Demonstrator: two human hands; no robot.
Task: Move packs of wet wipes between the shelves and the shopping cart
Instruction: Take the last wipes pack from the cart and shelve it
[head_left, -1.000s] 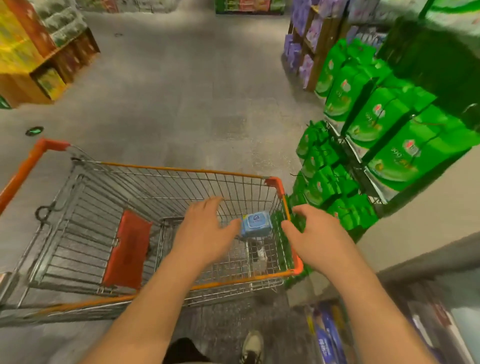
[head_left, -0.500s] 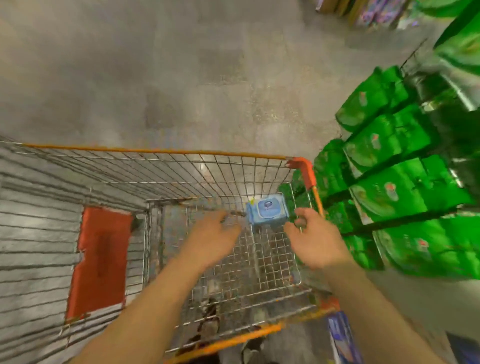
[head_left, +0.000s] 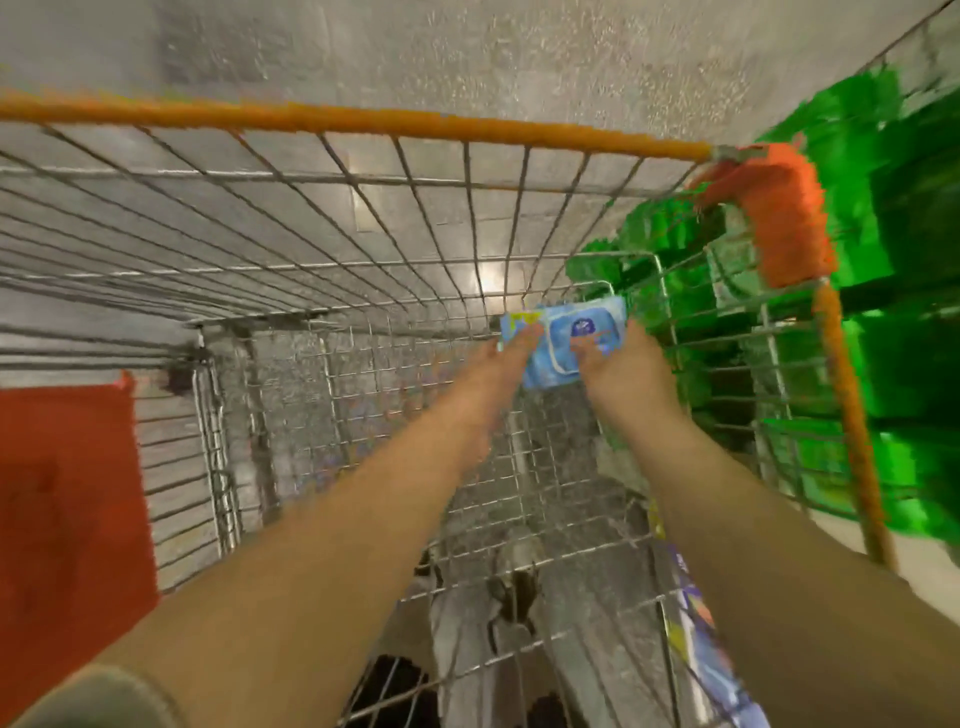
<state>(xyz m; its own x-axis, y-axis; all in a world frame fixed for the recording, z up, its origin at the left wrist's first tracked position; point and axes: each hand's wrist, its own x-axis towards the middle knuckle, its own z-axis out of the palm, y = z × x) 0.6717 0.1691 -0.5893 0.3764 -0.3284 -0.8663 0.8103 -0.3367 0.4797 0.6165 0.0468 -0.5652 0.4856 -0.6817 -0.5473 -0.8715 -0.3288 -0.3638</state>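
An orange-red flap (head_left: 67, 499) hangs at the left end of the shopping cart (head_left: 363, 122), clear of the action. Deep in the basket, at its far right corner, the left hand (head_left: 498, 364) reaches down with its fingers on the left end of a blue pack of wet wipes (head_left: 563, 340); motion blur hides whether those fingers are curled round the pack or only pressed against it. The right hand (head_left: 618, 364) grips the pack's right end, thumb on top and fingers wrapped beneath. The pack sits low against the cart's wire side, just beside the orange corner guard (head_left: 779, 218), with green packages (head_left: 893, 364) on the shelves outside the mesh.

The risks come from the tight corner and the soft pack. If the left hand is only touching, the pack could sag or pivot out of the right hand's grip on the way up. Lifted too close to the corner, its edge or the knuckles could catch on the wire or the rim, and a snag could knock it loose and drop it to the cart floor.
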